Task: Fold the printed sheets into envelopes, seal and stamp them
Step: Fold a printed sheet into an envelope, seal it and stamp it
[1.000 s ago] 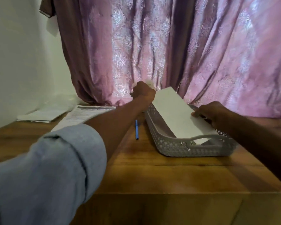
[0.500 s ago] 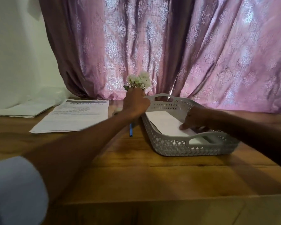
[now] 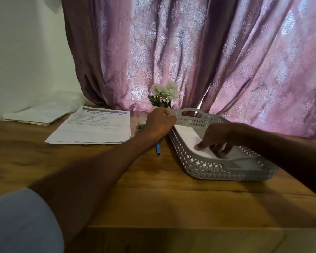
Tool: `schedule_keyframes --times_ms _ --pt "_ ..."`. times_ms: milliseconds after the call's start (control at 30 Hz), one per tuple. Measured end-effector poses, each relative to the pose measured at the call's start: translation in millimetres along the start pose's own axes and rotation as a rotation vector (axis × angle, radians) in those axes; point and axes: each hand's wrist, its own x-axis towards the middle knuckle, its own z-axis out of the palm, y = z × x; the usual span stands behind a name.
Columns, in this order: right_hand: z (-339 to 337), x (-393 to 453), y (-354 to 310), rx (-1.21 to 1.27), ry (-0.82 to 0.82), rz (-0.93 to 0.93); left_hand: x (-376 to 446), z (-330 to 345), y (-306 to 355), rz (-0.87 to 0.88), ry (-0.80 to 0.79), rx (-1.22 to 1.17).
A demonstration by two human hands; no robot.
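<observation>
A white envelope (image 3: pixel 187 135) lies flat inside the grey perforated basket (image 3: pixel 208 169) at the right of the wooden table. My right hand (image 3: pixel 218 137) reaches into the basket and pinches the envelope's near end, thumb on top and fingers curled at its edge. My left hand (image 3: pixel 159 123) grips the basket's far left rim. A stack of printed sheets (image 3: pixel 93 128) lies to the left of the basket. More white envelopes (image 3: pixel 38 115) are piled at the far left by the wall.
A blue pen (image 3: pixel 158 149) lies between the sheets and the basket, partly under my left forearm. A small dark object (image 3: pixel 140 127) sits by my left wrist. White flowers (image 3: pixel 164 94) stand behind, against a pink curtain (image 3: pixel 226 61).
The envelope went from tilted above the basket to lying flat inside it, and my right hand came down with it. My left hand stayed at the basket's far left rim.
</observation>
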Motion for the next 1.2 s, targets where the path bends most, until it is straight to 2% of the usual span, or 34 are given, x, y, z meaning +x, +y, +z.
schedule_keyframes --times_ms 67,133,167,267,300,367,467,567,633,700,767,933,1200 --pt "-1.3 -3.0 -2.2 -0.016 0.005 0.013 -3.6 -1.6 4.4 0.009 0.022 0.01" --pt "-2.3 -8.7 -6.8 -0.075 0.119 -0.034 -4.7 -5.1 11.3 0.035 0.074 0.073" --pt "-2.7 -12.7 -9.9 -0.149 0.255 -0.104 -4.7 -8.1 14.5 0.061 0.105 0.11" --pt "-1.6 -30.6 -34.5 -0.379 0.817 -0.36 -5.3 -29.2 22.2 0.192 0.161 0.184" --pt "0.8 -37.0 -46.7 -0.38 0.928 -0.427 -6.4 -39.1 21.9 0.236 0.167 0.219" --pt "11.5 -48.5 -76.3 -0.302 0.992 -0.549 -8.9 -66.1 17.2 0.309 0.177 0.301" --pt "40.9 -55.8 -124.1 -0.168 0.953 -0.689 -9.8 -121.5 2.7 0.389 0.183 0.494" --pt "81.8 -46.8 -173.1 -0.088 0.78 -0.736 -14.2 -184.5 -32.8 0.351 0.242 0.713" --pt "110.0 -30.0 -203.3 -0.105 0.664 -0.723 -20.9 -222.0 -64.5 0.223 0.298 0.808" --pt "133.4 -14.0 -223.0 -0.142 0.573 -0.721 -20.8 -245.4 -81.4 -0.013 0.313 0.776" --pt "150.5 -1.6 -230.8 -0.185 0.511 -0.741 -13.4 -254.3 -89.0 -0.154 0.312 0.784" --pt "168.1 12.2 -223.9 -0.233 0.341 -0.691 -11.7 -237.0 -102.3 -0.21 0.123 1.056" --pt "160.8 1.5 -213.6 -0.288 0.373 -0.7 -6.3 -227.1 -93.2 -0.198 0.092 0.986"
